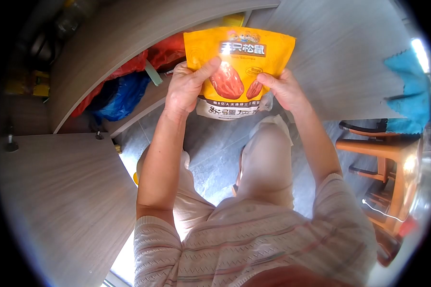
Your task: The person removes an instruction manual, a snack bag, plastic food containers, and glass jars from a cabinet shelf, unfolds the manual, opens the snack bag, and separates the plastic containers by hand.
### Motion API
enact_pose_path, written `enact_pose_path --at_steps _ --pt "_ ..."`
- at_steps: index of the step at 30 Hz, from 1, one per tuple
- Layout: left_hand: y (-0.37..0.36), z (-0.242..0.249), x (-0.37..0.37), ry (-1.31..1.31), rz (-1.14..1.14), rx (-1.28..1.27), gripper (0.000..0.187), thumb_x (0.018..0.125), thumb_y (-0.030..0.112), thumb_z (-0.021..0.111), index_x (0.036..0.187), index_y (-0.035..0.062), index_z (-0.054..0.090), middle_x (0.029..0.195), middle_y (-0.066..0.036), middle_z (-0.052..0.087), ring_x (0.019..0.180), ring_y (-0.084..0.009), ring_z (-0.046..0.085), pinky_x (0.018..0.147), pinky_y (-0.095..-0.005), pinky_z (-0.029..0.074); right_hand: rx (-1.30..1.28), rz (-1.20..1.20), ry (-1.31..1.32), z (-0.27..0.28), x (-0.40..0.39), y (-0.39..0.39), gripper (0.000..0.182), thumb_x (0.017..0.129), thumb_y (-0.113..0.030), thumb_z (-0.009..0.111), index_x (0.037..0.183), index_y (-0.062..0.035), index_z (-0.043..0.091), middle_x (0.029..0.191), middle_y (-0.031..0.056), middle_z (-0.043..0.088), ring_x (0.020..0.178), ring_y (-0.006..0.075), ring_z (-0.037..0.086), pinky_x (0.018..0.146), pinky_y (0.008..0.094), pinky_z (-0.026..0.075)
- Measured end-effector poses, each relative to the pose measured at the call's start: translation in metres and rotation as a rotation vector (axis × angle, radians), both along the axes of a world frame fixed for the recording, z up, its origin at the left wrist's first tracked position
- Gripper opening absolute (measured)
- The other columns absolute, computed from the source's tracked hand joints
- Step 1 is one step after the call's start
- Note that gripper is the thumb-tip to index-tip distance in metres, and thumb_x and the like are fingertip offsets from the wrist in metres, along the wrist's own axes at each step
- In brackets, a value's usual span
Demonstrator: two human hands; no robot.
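Note:
A yellow snack bag [242, 71] with pictures of red dates and Chinese lettering is held upright between both hands, its printed front facing me. My left hand [189, 86] grips the bag's left side, the thumb lying across the front. On the right side, my right hand [285, 88] holds it with the thumb on the front near the smaller date picture. The fingers of both hands are partly hidden behind the bag. Clear, crinkled plastic shows at the bag's lower right edge.
An open cabinet compartment holds red plastic bags [165, 52] and a blue plastic bag [124, 98]. Wooden doors [67, 201] stand at left and upper right. Orange-brown stools [383, 148] and a teal cloth [409, 91] are at right. Grey floor tiles [210, 177] lie below.

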State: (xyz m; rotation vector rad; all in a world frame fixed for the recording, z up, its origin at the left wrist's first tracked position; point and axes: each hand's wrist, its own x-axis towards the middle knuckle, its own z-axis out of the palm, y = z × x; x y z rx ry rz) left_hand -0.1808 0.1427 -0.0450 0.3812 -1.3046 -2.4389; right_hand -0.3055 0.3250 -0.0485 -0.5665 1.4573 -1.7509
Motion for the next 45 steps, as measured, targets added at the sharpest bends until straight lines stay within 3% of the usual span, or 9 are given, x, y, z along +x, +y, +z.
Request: enact_pose_path --at_steps 15,21,24,27,33,36,39,40,45 --pt "0.012 0.003 -0.003 0.023 -0.106 -0.049 0.026 0.079 0.018 0.066 0.098 0.0014 0.062 0.095 -0.004 0.063 0.083 -0.0090 0.058 0.076 -0.0237 0.046 -0.006 -0.092 0.116 0.010 0.006 0.026 0.035 0.079 -0.006 0.063 0.113 -0.0073 0.052 0.106 0.0034 0.058 0.097 0.0133 0.053 0.083 0.0293 0.043" --pt "0.021 0.001 -0.004 0.033 -0.110 -0.080 0.027 0.079 0.019 0.066 0.098 -0.0002 0.062 0.094 -0.003 0.063 0.081 -0.0086 0.057 0.075 -0.0229 0.045 0.107 -0.320 0.272 0.012 0.008 0.034 0.025 0.079 -0.014 0.065 0.101 -0.0035 0.058 0.096 0.0037 0.061 0.088 0.0123 0.057 0.073 0.0261 0.048" --pt "0.028 -0.008 -0.005 0.011 0.017 -0.335 0.025 0.081 0.019 0.065 0.093 -0.0016 0.063 0.088 -0.003 0.063 0.077 -0.0088 0.056 0.071 -0.0223 0.045 0.302 -0.495 0.127 0.012 0.000 0.045 0.034 0.081 -0.028 0.063 0.101 -0.0017 0.054 0.087 0.0052 0.060 0.079 0.0137 0.059 0.062 0.0277 0.050" --pt "0.028 -0.012 -0.002 0.054 0.162 -0.678 0.022 0.082 0.019 0.063 0.088 -0.0023 0.063 0.081 -0.004 0.061 0.072 -0.0092 0.054 0.067 -0.0225 0.044 0.220 -0.350 -0.136 0.017 0.010 0.045 0.049 0.081 -0.042 0.059 0.102 0.0006 0.050 0.081 0.0076 0.058 0.068 0.0152 0.059 0.050 0.0290 0.049" --pt "0.035 -0.010 0.000 0.147 0.348 -1.042 0.015 0.074 0.009 0.065 0.088 0.0043 0.065 0.082 -0.007 0.061 0.071 -0.0206 0.056 0.066 -0.0283 0.046 0.293 -0.499 -0.088 0.032 0.021 0.037 0.044 0.085 -0.044 0.052 0.094 -0.0017 0.049 0.081 0.0125 0.061 0.060 0.0173 0.059 0.049 0.0292 0.048" --pt "0.042 -0.012 0.002 0.175 0.376 -1.348 0.025 0.067 0.004 0.066 0.091 0.0075 0.066 0.085 -0.006 0.061 0.076 -0.0218 0.056 0.068 -0.0292 0.047 0.151 -0.180 -0.360 0.028 0.020 0.043 0.053 0.080 -0.048 0.057 0.096 0.0029 0.051 0.083 0.0147 0.062 0.060 0.0201 0.061 0.047 0.0284 0.049" --pt "0.052 -0.017 0.003 0.192 0.322 -1.527 0.036 0.060 -0.002 0.066 0.095 0.0080 0.065 0.087 -0.006 0.061 0.081 -0.0228 0.056 0.072 -0.0294 0.047 0.135 -0.125 -0.259 0.033 0.026 0.032 0.044 0.082 -0.040 0.058 0.092 0.0022 0.054 0.080 0.0138 0.062 0.061 0.0196 0.061 0.047 0.0283 0.049" --pt "0.054 -0.018 0.004 0.187 0.303 -1.527 0.038 0.058 -0.002 0.066 0.095 0.0082 0.066 0.087 -0.006 0.061 0.080 -0.0229 0.056 0.072 -0.0296 0.047 0.121 -0.118 -0.261 0.030 0.026 0.031 0.034 0.083 -0.032 0.058 0.092 0.0014 0.054 0.081 0.0129 0.062 0.061 0.0184 0.061 0.047 0.0282 0.049" --pt "0.061 -0.025 0.012 0.119 0.180 -1.435 0.044 0.053 -0.003 0.067 0.095 0.0083 0.066 0.088 -0.007 0.061 0.080 -0.0239 0.057 0.071 -0.0292 0.047 0.127 -0.119 -0.264 0.014 0.030 0.041 0.027 0.083 -0.026 0.059 0.089 0.0003 0.055 0.079 0.0119 0.061 0.061 0.0174 0.061 0.048 0.0281 0.050"
